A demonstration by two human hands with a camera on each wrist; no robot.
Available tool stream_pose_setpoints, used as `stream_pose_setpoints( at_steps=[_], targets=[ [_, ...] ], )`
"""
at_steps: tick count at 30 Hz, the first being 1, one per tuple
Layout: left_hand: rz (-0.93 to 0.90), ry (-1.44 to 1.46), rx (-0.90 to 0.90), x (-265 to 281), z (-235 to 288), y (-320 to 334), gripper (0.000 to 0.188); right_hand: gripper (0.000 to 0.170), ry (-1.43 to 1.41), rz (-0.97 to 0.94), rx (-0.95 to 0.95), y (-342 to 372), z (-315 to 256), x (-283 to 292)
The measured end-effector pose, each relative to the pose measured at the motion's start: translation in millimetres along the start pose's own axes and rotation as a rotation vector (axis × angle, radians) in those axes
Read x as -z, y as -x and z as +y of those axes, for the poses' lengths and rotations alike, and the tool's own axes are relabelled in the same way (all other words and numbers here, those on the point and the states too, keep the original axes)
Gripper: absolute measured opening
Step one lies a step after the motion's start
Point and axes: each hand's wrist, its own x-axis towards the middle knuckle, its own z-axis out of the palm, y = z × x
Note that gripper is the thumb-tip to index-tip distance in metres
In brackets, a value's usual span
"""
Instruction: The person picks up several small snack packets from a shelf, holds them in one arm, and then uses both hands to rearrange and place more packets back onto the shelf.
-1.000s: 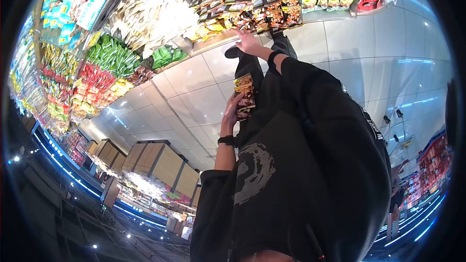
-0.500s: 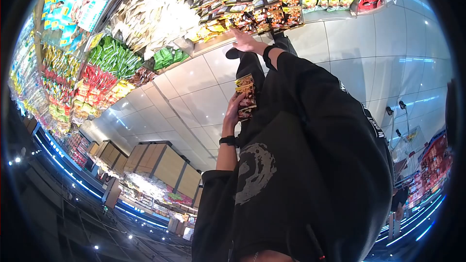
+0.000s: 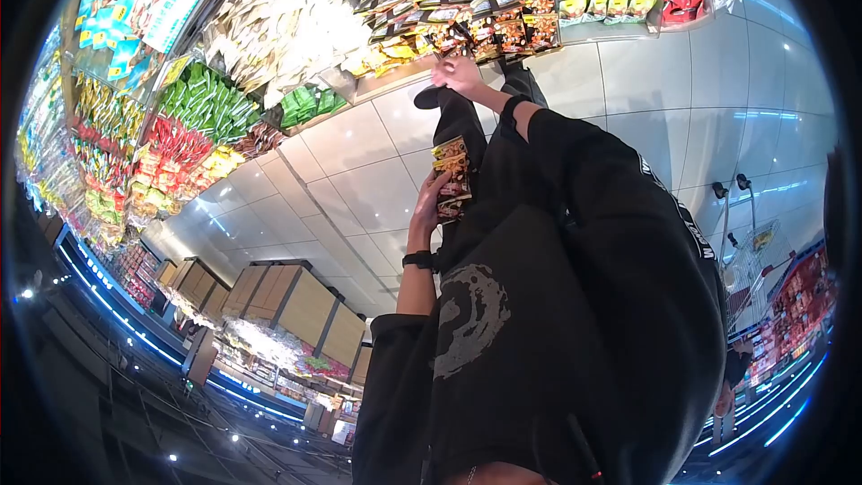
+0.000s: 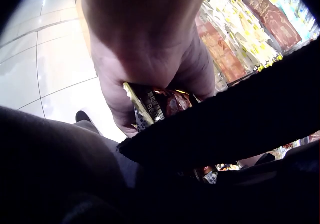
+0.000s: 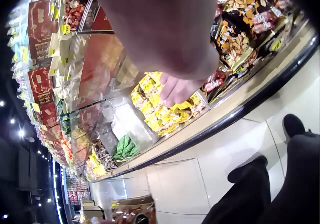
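Shop aisle, tiled flr: L hand grips snack pkts clear of display, R hand at yellow pkts, grip can't be told; step appears pkt selection, next move prob. needs a pinch.

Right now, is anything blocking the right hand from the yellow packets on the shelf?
No, nothing I can see. In the right wrist view, the fingers of the right hand show right over the yellow packets, past the shelf's front edge. I can't tell whether they touch.
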Motion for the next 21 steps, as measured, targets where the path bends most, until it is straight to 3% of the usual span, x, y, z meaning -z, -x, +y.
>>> stream_pose_setpoints(
  at_steps=[1, 2, 4, 6, 8, 10, 12, 17, 19, 21],
  targets=[
    [0.007, -0.002, 0.0, -1, 1, 0, 0.035, 0.036, -0.089, 0.096, -0.268, 7, -14, 3],
    [0.014, -0.005, 0.001, -2, 2, 0, 0.034, 0.036, -0.088, 0.095, -0.267, 9, -22, 3],
    [-0.006, 0.003, 0.015, 1, 2, -1, 0.033, 0.038, -0.065, 0.36, -0.373, 9, -29, 3],
    [-0.024, 0.006, 0.032, -3, 7, 1, 0.032, 0.039, -0.158, 0.355, -0.381, 0, -27, 2],
    [0.039, -0.038, 0.007, -16, 11, 7, 0.031, 0.038, -0.442, 0.275, -0.468, -9, -28, -2],
    [0.052, -0.044, 0.001, -18, 10, 8, 0.032, 0.033, -0.501, 0.289, -0.493, -15, -33, -11],
    [0.064, -0.051, -0.01, -20, 12, 9, 0.032, 0.031, -0.794, 0.35, -0.496, -22, -35, -17],
    [0.008, -0.002, 0.039, -4, 6, 3, 0.039, 0.031, -0.729, 0.271, -0.463, -23, -30, -10],
    [-0.003, 0.004, 0.038, -1, 4, 0, 0.039, 0.034, -0.512, 0.22, -0.48, -18, -27, -2],
    [-0.015, 0.01, 0.039, 4, 1, -3, 0.038, 0.035, -0.469, 0.195, -0.513, -18, -24, 4]
  ],
)
